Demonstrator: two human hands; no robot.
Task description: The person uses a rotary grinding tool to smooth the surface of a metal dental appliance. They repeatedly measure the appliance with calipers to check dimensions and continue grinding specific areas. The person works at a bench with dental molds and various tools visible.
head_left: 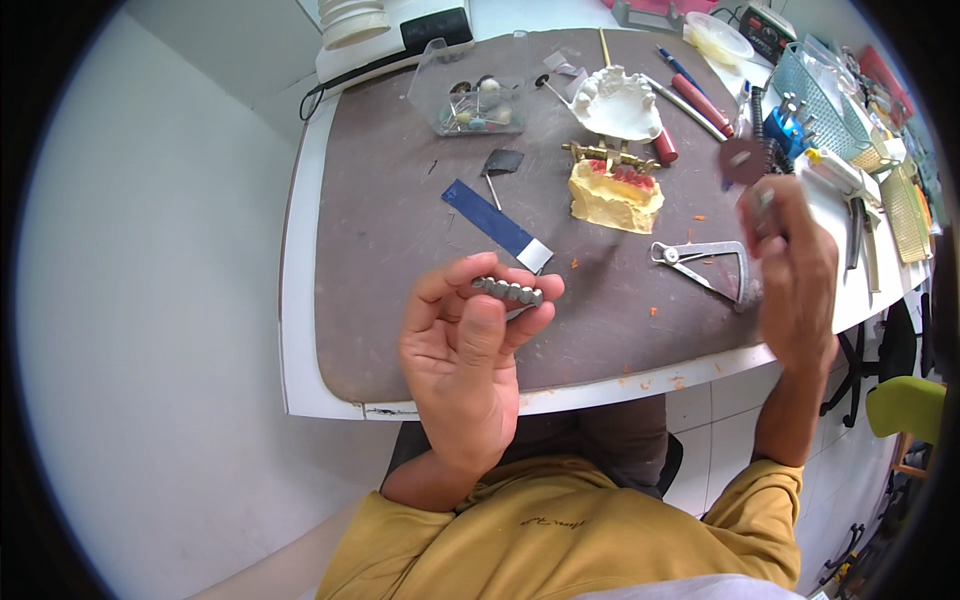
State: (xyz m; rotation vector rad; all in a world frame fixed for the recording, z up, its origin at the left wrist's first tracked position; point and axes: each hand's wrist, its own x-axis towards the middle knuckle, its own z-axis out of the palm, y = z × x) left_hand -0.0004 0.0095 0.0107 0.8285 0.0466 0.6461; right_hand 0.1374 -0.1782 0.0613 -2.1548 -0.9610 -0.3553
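Observation:
In my left hand point(455, 355), raised over the near part of the bench, a grey metal dental bridge point(508, 291) of several joined tooth shapes is pinched between thumb and fingers. My right hand point(797, 265), blurred, is closed around a handpiece point(765, 212) with a round brown disc point(735, 165) at its tip. The disc is well apart from the bridge. Beyond my hands stands an articulator point(612, 154) carrying a white dental cast point(618, 105) and a yellow cast point(612, 206) with red material along its ridge. Beside my right hand lies a metal caliper point(705, 262).
A blue strip point(487, 215) with a white end lies left of the casts. Farther back is a clear box point(475, 110) of small burs and polishers. Red-handled tools point(700, 103), a blue bur holder point(788, 128) and a teal basket point(820, 95) crowd the right side. Orange scraps dot the brown mat point(380, 220).

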